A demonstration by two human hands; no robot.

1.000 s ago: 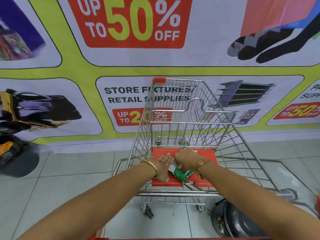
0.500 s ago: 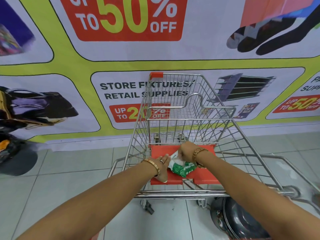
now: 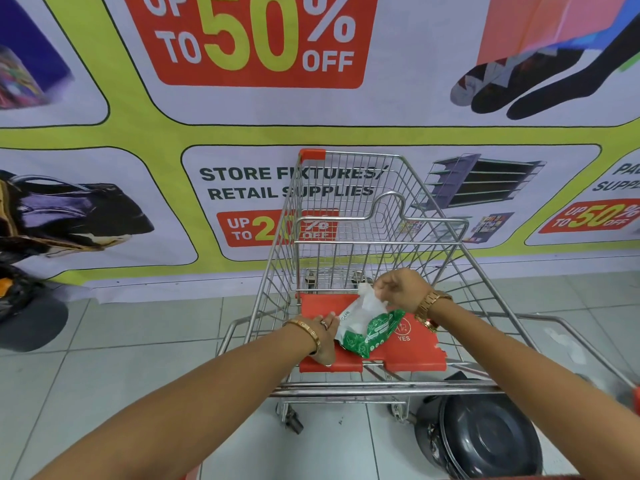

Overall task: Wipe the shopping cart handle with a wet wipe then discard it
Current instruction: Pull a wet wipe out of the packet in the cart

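Note:
A wire shopping cart [image 3: 377,216] stands in front of me with a red fold-down seat flap [image 3: 415,351]. On that flap lies a green and white wet wipe pack [image 3: 372,332]. My left hand [image 3: 327,336] presses on the pack's left end and holds it down. My right hand [image 3: 403,289] pinches a white wet wipe [image 3: 369,301] that sticks up out of the pack. The cart's metal bar [image 3: 346,388] runs across below my wrists. The handle itself lies at the bottom edge, mostly out of view.
A large sale banner [image 3: 263,46] covers the wall right behind the cart. A dark round bin lid [image 3: 485,441] sits on the tiled floor at the lower right, under the cart's rear. A dark object [image 3: 24,306] rests on the floor at the far left.
My right hand has risen from the pack, drawing the white wipe up and out. My left hand stays on the pack. The view has tilted down slightly.

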